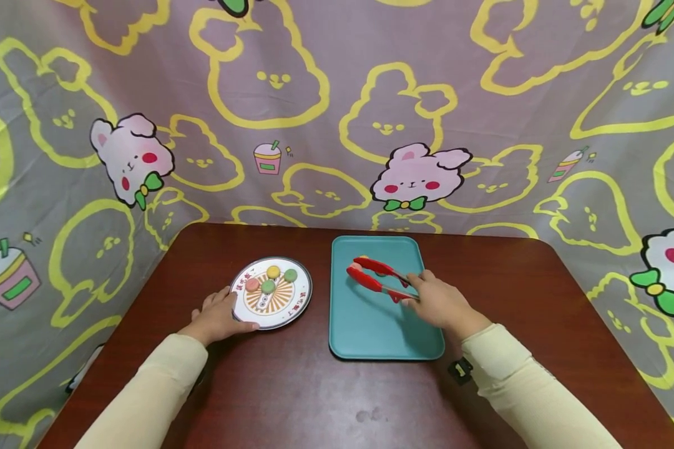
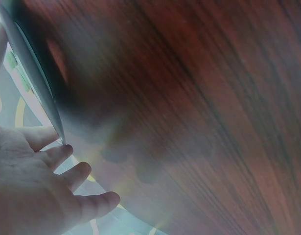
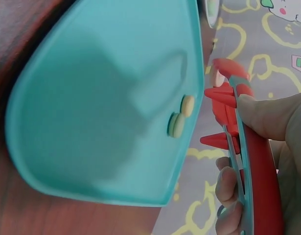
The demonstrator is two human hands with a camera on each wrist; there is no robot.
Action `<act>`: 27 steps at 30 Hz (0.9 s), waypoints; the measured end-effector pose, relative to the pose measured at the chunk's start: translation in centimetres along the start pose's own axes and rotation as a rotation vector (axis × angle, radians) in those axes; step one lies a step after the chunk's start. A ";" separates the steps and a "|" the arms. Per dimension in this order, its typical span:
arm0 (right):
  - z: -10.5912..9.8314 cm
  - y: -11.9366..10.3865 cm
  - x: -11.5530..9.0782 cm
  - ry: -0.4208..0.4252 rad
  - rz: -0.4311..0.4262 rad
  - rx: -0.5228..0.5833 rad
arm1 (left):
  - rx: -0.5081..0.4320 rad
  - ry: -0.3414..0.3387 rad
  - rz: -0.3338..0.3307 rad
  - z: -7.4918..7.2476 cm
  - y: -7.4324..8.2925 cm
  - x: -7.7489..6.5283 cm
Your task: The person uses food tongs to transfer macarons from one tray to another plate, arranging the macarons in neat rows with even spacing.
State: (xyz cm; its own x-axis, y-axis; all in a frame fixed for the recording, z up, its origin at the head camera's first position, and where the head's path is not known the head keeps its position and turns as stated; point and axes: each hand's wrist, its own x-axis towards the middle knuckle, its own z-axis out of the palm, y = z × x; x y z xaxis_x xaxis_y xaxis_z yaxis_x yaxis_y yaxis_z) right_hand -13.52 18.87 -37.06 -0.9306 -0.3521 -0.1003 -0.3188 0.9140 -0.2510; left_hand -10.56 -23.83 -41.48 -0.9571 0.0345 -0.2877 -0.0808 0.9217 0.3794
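A white plate [image 1: 281,315] with printed characters and orange rays carries several macarons [image 1: 267,286] in pink, yellow and green. My left hand [image 1: 216,317] rests against the plate's left and near rim, fingers spread and the thumb along the edge. With my right hand [image 1: 440,302] I grip red-tipped tongs [image 1: 379,286] over the teal tray [image 1: 365,337]. Between the tong tips is a pink macaron [image 3: 217,78], raised above the tray. On the tray lie a yellow macaron [image 3: 187,105] and a green macaron [image 3: 176,125], side by side and touching, near one edge.
The brown wooden table [image 1: 292,386] has rounded far corners. A patterned cloth [image 1: 314,93] with rabbits and bear outlines hangs close behind it and along both sides. A small dark object [image 1: 460,370] shows by the right wrist.
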 end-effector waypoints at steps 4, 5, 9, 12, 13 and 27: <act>0.1 -0.2 0.3 0.011 -0.032 -0.003 | 0.003 -0.005 -0.005 0.0 0.0 -0.1; 0.1 -0.3 0.4 0.013 -0.037 -0.006 | 0.003 -0.008 -0.007 0.0 0.1 -0.1; 0.3 -0.7 0.6 0.026 -0.050 -0.016 | 0.002 -0.011 -0.009 0.0 0.1 -0.2; 0.3 -1.1 0.8 0.034 -0.053 -0.015 | -0.001 -0.010 -0.009 0.0 0.0 -0.2; 0.3 -1.3 0.8 0.035 -0.057 -0.014 | 0.000 -0.008 -0.008 -0.1 0.0 -0.3; 0.0 -2.6 1.5 0.008 -0.055 0.015 | -0.003 -0.011 -0.010 -0.2 0.0 0.1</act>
State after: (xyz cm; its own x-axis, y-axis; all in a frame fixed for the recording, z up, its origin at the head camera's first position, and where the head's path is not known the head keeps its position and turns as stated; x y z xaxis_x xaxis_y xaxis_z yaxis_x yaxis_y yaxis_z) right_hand -14.03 15.96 -36.60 -0.9130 -0.4004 -0.0783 -0.3671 0.8900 -0.2705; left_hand -10.67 -23.89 -41.35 -0.9531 0.0299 -0.3011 -0.0908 0.9210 0.3789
